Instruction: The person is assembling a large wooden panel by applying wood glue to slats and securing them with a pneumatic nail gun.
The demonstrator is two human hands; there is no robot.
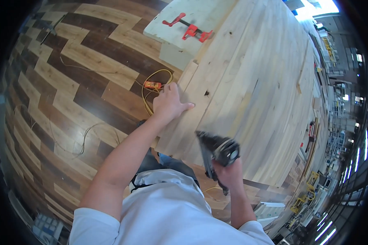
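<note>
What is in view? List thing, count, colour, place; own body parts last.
Plank panel: 1, pale wood, centre to upper right
Power tool: 1, black, just below centre
Table: 1, pale green, top centre
Clamp: 1, red and black, on table
Outlet box: 1, red-orange, left of centre
Cord: 1 loop, yellow, by outlet box
Floor: 1, light and dark brown, left
Frames: several, yellow, far right
Shirt: 1, white, bottom centre
Left hand: 1, bare, on panel's edge
Right hand: 1, bare, around tool's handle
</note>
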